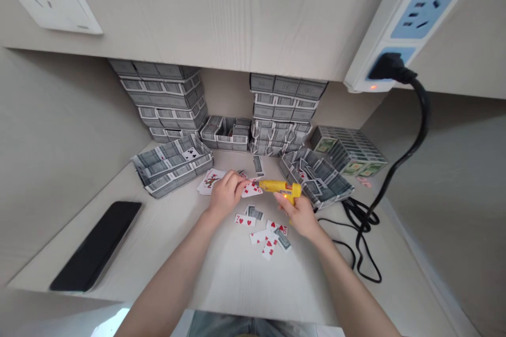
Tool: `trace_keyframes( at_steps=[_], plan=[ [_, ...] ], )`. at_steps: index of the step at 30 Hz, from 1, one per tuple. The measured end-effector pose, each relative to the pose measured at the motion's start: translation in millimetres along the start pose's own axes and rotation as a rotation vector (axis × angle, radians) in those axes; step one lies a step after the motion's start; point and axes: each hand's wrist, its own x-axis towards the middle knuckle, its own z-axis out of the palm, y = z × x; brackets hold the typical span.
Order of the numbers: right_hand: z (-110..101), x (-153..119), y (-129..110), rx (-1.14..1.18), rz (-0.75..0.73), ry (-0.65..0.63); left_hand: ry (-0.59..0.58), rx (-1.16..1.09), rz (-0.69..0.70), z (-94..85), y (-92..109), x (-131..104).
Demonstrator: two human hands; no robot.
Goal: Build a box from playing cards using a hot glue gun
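Note:
My right hand [300,215] is wrapped round the handle of a yellow hot glue gun [276,186], which has a small orange light glowing on it. The gun's nozzle points left, close to the fingers of my left hand [226,192]. That hand is closed in a pinch on a playing card; a red diamond card [252,190] shows just beside its fingertips. Whether nozzle and card touch, I cannot tell. Under and left of my left hand lie loose cards with a joker [210,181] on top. Nearer me are scattered cut card pieces, among them a heart piece [245,220].
Card-built trays stand left [174,166] and right [316,179], with card stacks [169,100] behind. A black phone-like slab [97,245] lies at left. A black cable [411,152] hangs from the power strip [411,26] and coils at right.

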Motion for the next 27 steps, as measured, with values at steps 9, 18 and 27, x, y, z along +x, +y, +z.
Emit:
trace_keyframes(
  at_steps=[9,18,27],
  plan=[
    [-4.2,1.2,-0.1,-0.003,-0.006,0.021,0.038,-0.038,-0.005,0.5,-1.2,0.4],
    [-5.5,1.5,-1.1,-0.043,-0.051,0.031,0.05,-0.088,-0.069,-2.4,2.1,1.1],
    [0.3,1.8,4.1,-0.494,-0.127,0.152,0.182,-0.056,-0.171,-6.3,1.0,4.8]
  ],
)
